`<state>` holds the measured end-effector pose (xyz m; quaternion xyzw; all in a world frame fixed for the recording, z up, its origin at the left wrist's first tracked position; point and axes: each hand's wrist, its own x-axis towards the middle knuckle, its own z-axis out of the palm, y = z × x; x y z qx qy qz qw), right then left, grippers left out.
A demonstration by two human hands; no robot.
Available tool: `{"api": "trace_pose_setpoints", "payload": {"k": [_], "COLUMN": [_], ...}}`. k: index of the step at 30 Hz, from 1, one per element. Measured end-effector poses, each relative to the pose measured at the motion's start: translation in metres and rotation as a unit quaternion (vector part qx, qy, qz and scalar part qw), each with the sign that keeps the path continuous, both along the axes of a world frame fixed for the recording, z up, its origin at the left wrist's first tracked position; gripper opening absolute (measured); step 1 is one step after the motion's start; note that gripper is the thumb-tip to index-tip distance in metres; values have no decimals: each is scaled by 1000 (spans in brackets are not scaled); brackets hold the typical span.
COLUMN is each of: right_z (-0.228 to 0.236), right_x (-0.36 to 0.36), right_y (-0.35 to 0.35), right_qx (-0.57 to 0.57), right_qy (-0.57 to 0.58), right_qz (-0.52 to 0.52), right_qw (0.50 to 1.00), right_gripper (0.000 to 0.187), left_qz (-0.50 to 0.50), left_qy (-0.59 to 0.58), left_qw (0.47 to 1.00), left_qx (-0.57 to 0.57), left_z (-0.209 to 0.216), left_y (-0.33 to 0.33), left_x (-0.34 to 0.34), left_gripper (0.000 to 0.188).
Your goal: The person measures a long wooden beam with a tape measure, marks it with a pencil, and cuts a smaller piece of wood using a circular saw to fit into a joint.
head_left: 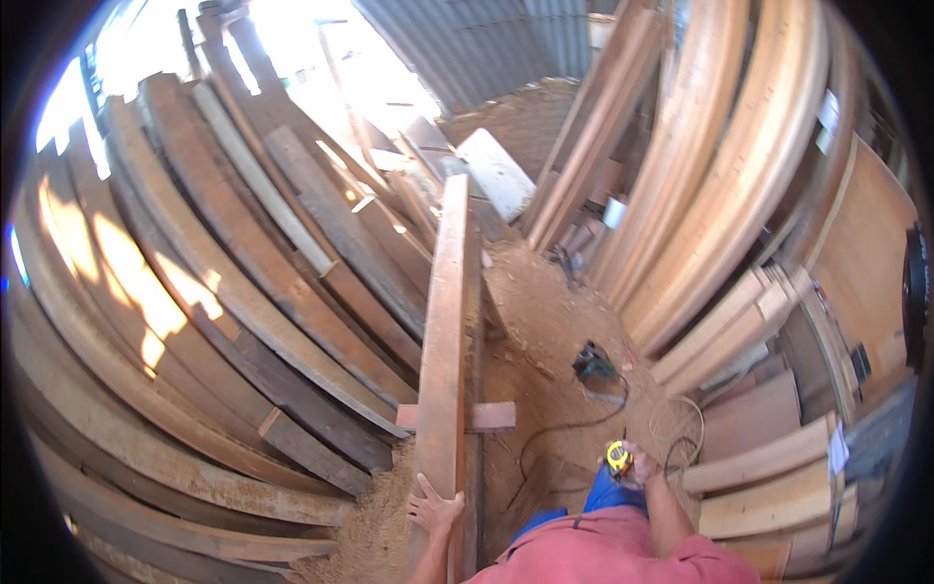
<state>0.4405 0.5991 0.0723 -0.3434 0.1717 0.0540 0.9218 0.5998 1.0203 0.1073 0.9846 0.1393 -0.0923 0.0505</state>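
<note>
A long reddish-brown wooden beam [443,360] runs away from me, lying across a short wooden crosspiece [494,417]. On the beam's near end rests my left hand [435,508], its fingers spread over the wood's left edge and top. My right hand [642,468] is off to the right, closed round a yellow and black tape measure [618,457]. Something thin and dark sticks up beside the tape measure; I cannot make out what it is. The right hand is apart from the beam.
Many rough planks [263,282] lean along the left side. More boards [720,165] stand at the right, above shorter stacked timber [769,487]. A corded power tool [592,362] lies on the sawdust-covered floor [535,331], its dark cable looping nearby. Behind is a corrugated metal sheet [467,49].
</note>
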Motion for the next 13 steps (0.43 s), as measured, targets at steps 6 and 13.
{"api": "trace_pose_setpoints", "payload": {"k": [6,13], "right_z": [-18,-87], "right_x": [-59,-185], "right_y": [-6,-2], "right_qx": [-9,-105], "right_qy": [88,145], "right_qz": [-82,-143], "right_qw": [993,973], "right_gripper": [49,67], "left_qz": [-13,25], "left_qy": [-21,26], "left_qw": [995,989], "left_qx": [99,141], "left_z": [-21,-25], "left_y": [-7,-23], "left_x": [4,4], "left_gripper": [119,114]}}
